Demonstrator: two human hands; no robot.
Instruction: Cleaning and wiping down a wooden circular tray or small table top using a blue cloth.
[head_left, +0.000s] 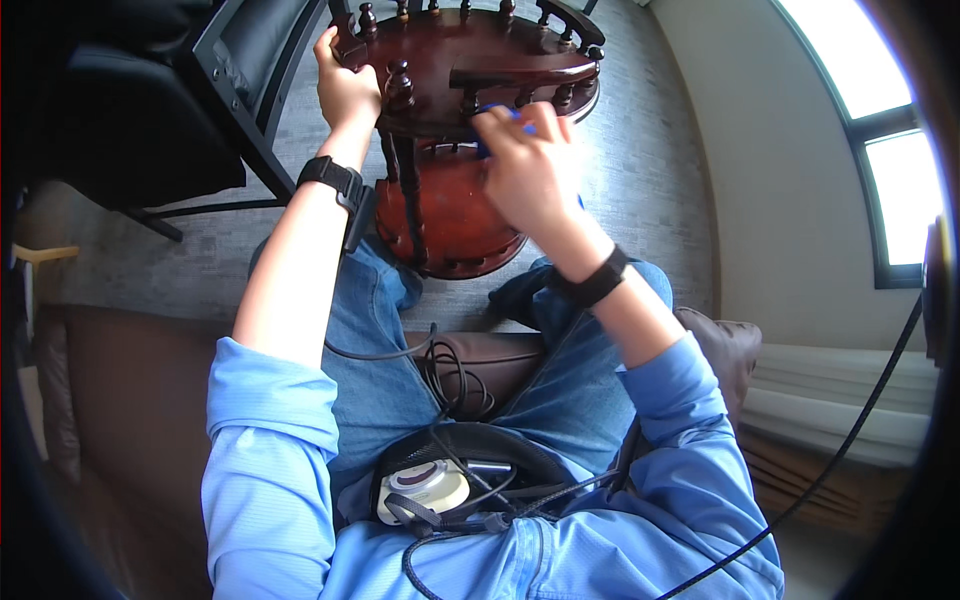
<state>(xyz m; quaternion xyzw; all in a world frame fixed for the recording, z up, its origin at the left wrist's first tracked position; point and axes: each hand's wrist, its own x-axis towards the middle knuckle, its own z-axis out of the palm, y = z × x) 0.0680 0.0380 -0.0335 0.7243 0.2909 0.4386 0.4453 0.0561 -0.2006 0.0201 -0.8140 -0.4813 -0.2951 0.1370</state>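
A dark red-brown wooden two-tier stand stands in front of me, its round upper tier (430, 48) edged with turned spindles and pieces of curved rail. Below it shows the redder round lower tier (455, 215). My left hand (350, 98) is closed on the end of the rail at the stand's left side. At the near right edge, my right hand (535, 165) is curled around something blue (484, 145), close under a rail piece (525, 73). Most of that blue thing is hidden by the fingers, and slight blur keeps me from telling its kind.
A black chair with a metal frame (235, 100) stands close on the left. I sit on a brown leather seat (150, 400). Dark cables (460, 385) lie between my legs, and one (840, 450) runs up to the right. A wall (690, 110) with a window bounds the right.
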